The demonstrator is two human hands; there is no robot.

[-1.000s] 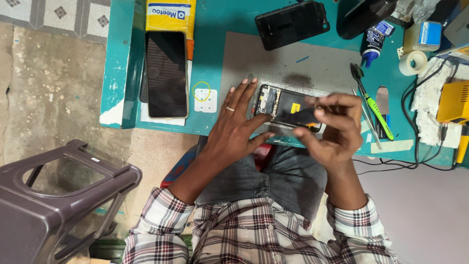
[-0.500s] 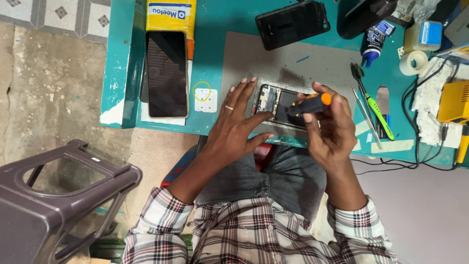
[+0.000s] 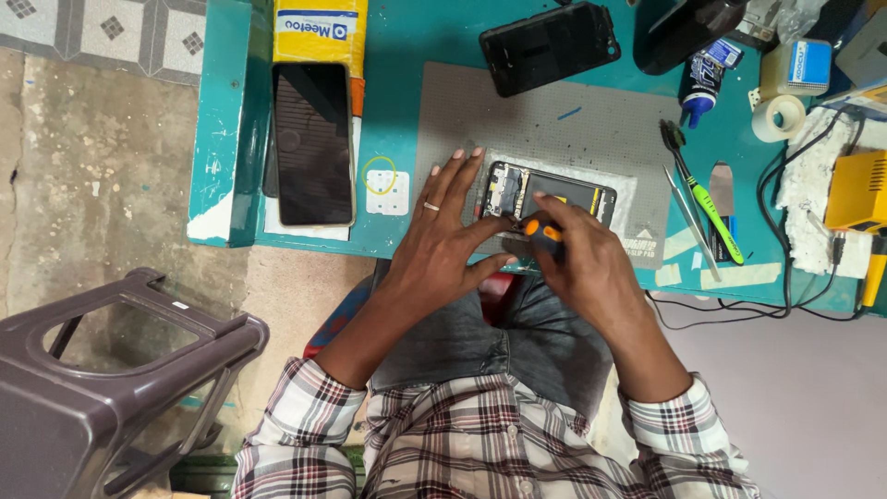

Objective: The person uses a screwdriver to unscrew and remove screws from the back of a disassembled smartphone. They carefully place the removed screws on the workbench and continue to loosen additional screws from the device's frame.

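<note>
Head view — right hand (image 3: 591,268) curled round screwdriver (image 3: 543,231)

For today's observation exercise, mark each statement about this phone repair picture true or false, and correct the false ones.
1. The right hand holds an orange-handled screwdriver over the opened phone. True.
2. The left hand rests flat beside the opened phone. True.
3. The opened phone lies on bare floor. False: it lies on a grey mat on the teal table.
4. The green-handled tool is in the left hand. False: it lies on the table, right of the mat.
5. A dark stool stands at the person's left. True.
</note>
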